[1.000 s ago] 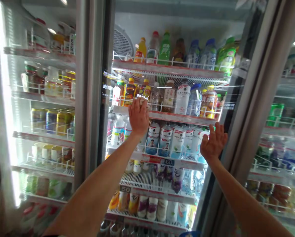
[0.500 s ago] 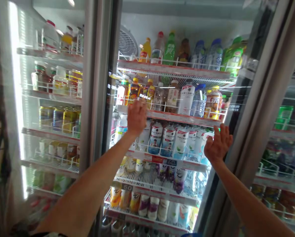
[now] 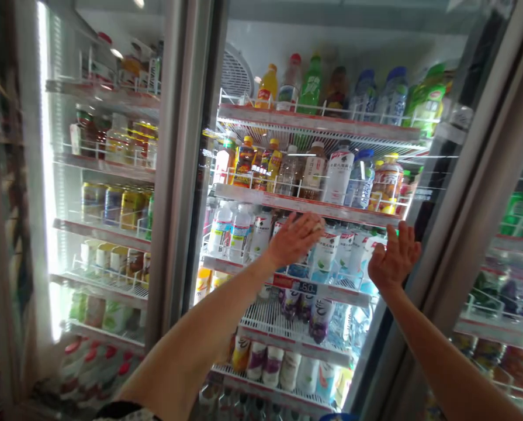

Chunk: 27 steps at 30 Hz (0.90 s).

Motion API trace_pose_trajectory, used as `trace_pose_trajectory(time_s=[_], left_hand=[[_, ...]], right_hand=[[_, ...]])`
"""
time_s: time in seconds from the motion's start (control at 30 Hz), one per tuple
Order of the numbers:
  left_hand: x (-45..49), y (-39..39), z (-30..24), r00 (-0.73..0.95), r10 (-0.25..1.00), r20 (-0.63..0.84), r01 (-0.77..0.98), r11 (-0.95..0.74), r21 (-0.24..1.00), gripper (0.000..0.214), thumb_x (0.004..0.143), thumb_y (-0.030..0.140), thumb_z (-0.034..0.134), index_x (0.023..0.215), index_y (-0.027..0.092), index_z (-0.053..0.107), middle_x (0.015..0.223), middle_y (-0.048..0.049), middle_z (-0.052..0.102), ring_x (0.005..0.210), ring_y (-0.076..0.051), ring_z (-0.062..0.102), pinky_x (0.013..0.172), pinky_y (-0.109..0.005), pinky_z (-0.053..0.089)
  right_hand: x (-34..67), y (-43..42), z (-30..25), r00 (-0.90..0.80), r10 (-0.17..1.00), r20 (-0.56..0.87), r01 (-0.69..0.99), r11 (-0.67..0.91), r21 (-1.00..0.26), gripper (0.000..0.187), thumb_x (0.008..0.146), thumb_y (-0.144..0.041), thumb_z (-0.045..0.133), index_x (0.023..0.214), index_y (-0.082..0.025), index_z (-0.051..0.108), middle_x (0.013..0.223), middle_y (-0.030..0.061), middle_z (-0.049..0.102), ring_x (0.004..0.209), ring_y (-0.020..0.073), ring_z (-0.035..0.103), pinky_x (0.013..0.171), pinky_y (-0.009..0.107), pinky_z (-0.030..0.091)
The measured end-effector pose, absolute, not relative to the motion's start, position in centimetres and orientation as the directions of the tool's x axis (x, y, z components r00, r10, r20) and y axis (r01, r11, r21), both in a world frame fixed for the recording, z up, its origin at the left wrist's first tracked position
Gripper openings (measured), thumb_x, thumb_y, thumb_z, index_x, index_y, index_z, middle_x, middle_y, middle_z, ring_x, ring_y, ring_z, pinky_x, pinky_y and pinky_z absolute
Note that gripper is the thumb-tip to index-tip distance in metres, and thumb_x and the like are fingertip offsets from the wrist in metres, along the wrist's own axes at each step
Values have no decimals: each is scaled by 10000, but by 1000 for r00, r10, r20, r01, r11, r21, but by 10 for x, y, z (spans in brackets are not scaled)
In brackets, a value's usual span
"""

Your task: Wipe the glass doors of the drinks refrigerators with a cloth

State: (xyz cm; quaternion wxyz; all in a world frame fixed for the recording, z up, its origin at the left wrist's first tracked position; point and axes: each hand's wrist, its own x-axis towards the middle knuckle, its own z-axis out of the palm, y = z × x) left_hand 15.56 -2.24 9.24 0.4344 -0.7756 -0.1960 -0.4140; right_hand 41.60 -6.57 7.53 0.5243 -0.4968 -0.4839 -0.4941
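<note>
My left hand (image 3: 297, 237) is open, its fingers stretched out flat to the right, in front of the middle shelf of a glass-fronted drinks fridge. It covers part of a row of bottles with white and blue labels (image 3: 326, 250). Close to the fridge's right-hand metal frame (image 3: 456, 193), my right hand (image 3: 395, 254) points upward with fingers apart, also open. Both hands hold nothing. Whether either palm touches the glass, I cannot tell. Behind the fingers runs the shelf edge (image 3: 349, 293) with a small dark price tag (image 3: 307, 287).
A row of tea and juice bottles (image 3: 314, 169) stands one shelf higher, with soda bottles (image 3: 310, 85) above that. Purple drink bottles (image 3: 321, 320) sit below. A metal door post (image 3: 180, 164) divides off another lit fridge section with cans (image 3: 132, 209) at left.
My left hand has moved right and slightly down, from upright to pointing right. My right hand keeps nearly the same place on the fridge front. The view has shifted slightly left.
</note>
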Motion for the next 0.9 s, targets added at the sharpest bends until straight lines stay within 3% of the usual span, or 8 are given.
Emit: trace_pose_trajectory(time_s=[0.2,0.27,0.43,0.53,0.63,0.73,0.8,0.9], left_hand=[[87,4,146,-150,56,987,862,-481,159,434,895,288,365,1318,200,412,1448,-113,316,1374,-270,213,1103,-507,206],[104,0,144,-127,58,990,852,-505,139,437,896,275,356,1319,180,411,1453,-120,301,1385,-274,171,1105,-499,209],[185,-25,88,482,-60,874,687,-593,-419,466,865,217,416,1331,225,395,1453,-71,323,1396,-243,136,1123,-466,190],[183,-25,69,602,-125,789,614,-559,-557,464,861,223,431,1323,250,403,1442,-41,352,1384,-218,192,1131,-442,182],[128,-11,83,428,-57,902,739,-552,-385,433,878,251,410,1310,267,425,1427,-48,377,1375,-214,224,1132,-460,156],[67,5,105,-58,78,995,862,-499,89,434,892,272,384,1320,208,422,1445,-116,331,1370,-255,234,1114,-510,160],[52,8,107,-255,99,962,841,-468,271,443,894,274,379,1321,161,420,1453,-152,302,1372,-274,220,1103,-517,183],[72,-2,82,-81,46,996,857,-507,93,416,889,248,391,1294,175,455,1449,-132,320,1387,-248,185,1107,-474,212]], right_hand=[[414,-65,76,68,-14,998,998,7,-68,509,869,-329,311,1314,-118,439,1392,169,403,1334,280,292,1061,517,203],[414,-65,77,61,-23,998,998,9,-61,508,872,-328,313,1317,-116,435,1391,170,404,1332,281,294,1063,518,199],[414,-66,76,33,-58,998,999,7,-33,494,880,-327,313,1310,-124,449,1390,161,415,1328,270,317,1064,498,222],[414,-66,76,41,-60,997,999,10,-40,491,880,-326,311,1309,-133,451,1391,154,418,1325,270,325,1060,497,227],[414,-66,76,36,-56,998,999,18,-35,494,881,-329,305,1314,-136,443,1394,151,413,1330,274,315,1059,504,223],[413,-66,77,24,-60,998,1000,5,-24,496,885,-332,306,1318,-128,439,1391,157,414,1336,273,305,1061,502,227],[413,-66,77,14,-71,997,1000,-8,-15,495,887,-335,313,1315,-124,443,1388,160,419,1335,270,308,1062,496,233],[413,-67,77,7,-80,997,1000,-14,-8,492,887,-336,317,1312,-126,450,1385,156,426,1330,268,320,1062,490,238]])
